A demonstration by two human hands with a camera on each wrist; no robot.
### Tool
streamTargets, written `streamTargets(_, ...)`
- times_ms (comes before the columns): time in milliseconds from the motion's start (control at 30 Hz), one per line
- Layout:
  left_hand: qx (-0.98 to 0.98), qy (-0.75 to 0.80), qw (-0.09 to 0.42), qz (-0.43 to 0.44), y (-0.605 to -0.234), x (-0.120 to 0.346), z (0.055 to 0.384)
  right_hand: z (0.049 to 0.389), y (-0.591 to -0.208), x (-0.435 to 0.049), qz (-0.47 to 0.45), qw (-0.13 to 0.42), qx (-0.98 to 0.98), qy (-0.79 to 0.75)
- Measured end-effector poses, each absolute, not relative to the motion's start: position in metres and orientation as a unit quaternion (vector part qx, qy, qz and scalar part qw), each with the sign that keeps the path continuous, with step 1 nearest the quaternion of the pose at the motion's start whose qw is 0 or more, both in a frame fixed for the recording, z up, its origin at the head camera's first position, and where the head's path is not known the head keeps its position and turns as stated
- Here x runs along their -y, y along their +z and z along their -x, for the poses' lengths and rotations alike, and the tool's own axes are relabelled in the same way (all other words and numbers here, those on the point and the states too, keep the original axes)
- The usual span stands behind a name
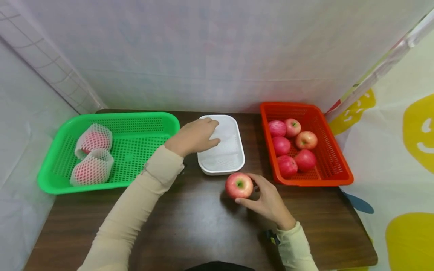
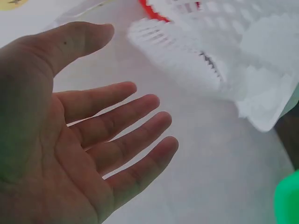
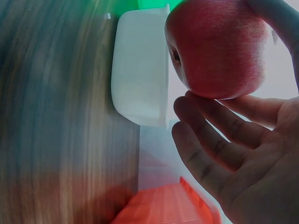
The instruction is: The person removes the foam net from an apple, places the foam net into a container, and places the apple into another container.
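Note:
My right hand (image 1: 269, 199) holds a red apple (image 1: 239, 185) between thumb and fingers, just above the table in front of the white tub (image 1: 222, 172). In the right wrist view the apple (image 3: 222, 51) rests against the fingertips, beside the white tub (image 3: 140, 70). Over the left side of that tub reaches my left hand (image 1: 196, 137), with nothing in its grasp. The left wrist view shows its palm (image 2: 60, 154) with fingers spread and fairly straight, apart from white foam netting (image 2: 182, 60).
To the left stands a green basket (image 1: 118, 184) with two apples in foam nets (image 1: 91, 167). A red-orange basket (image 1: 313, 182) at the right has several bare apples (image 1: 306, 140). A pale sheet (image 1: 217, 49) hangs behind the dark wooden table (image 1: 190, 226).

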State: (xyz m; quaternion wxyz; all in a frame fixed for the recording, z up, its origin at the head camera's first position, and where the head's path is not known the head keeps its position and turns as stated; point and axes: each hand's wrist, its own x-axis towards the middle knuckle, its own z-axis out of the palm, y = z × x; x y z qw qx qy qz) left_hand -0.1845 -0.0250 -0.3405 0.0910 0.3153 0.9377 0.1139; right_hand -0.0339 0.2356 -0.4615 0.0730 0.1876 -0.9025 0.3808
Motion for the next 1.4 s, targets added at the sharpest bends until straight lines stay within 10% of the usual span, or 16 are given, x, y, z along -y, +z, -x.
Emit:
streamTargets(900,-0.924,0.212,0.032,-0.316,-0.374,0.102,0.071,0.065,-0.378,-0.392,-0.024,0.090,0.972,0.217)
streamTargets(1400,-0.925,0.241,0.051,-0.288,-0.382,0.117,0.070,0.088,-0.415,-0.463,0.040,-0.095,0.991,0.084)
